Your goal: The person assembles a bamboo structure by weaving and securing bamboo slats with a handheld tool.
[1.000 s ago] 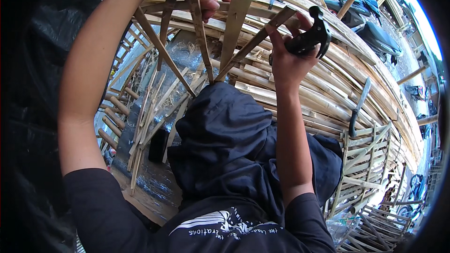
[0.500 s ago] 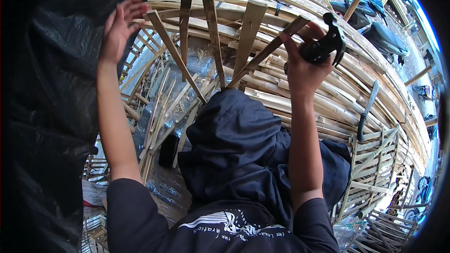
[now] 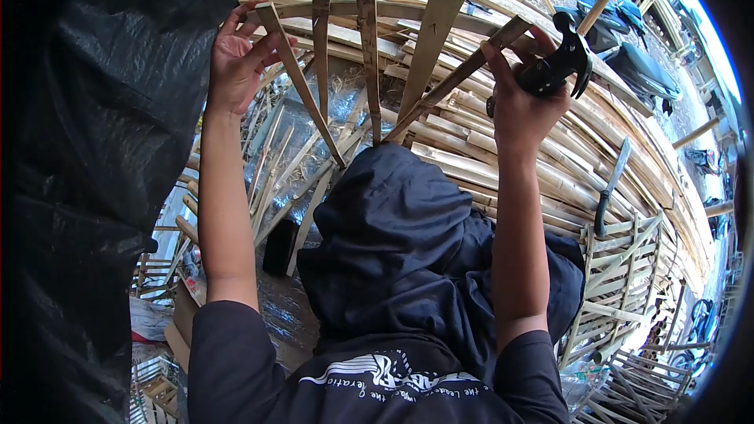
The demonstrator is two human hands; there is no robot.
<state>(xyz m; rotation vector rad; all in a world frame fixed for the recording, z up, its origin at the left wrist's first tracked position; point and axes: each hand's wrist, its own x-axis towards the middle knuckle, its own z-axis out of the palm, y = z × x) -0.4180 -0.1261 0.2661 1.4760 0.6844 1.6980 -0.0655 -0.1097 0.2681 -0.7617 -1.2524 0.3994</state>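
A fan-shaped bamboo frame [image 3: 367, 47] stands in front of my knees. Several upright slats spread from its narrow lower end, and a curved cross strip [image 3: 338, 9] runs behind their tops. At its left end, my left hand [image 3: 239, 67] has its fingers and thumb closed around the outer slat and strip. My right hand [image 3: 530, 110] pinches the top of the right outer slat [image 3: 471, 67] between thumb and fingers. Against that palm it also keeps a black claw hammer [image 3: 561, 63], head pointing up and right. Most of the hammer's handle is hidden by the hand.
Long split bamboo strips [image 3: 503, 157] lie piled ahead and to the right, with a machete [image 3: 613, 188] on them. Woven bamboo panels [image 3: 620, 283] are at the right. Black sheeting [image 3: 86, 173] hangs at the left. Motorbikes [image 3: 640, 67] stand beyond the pile.
My left hand has come right from beside the frame and closed on its left end. The frame and my right hand with the hammer have shifted slightly right.
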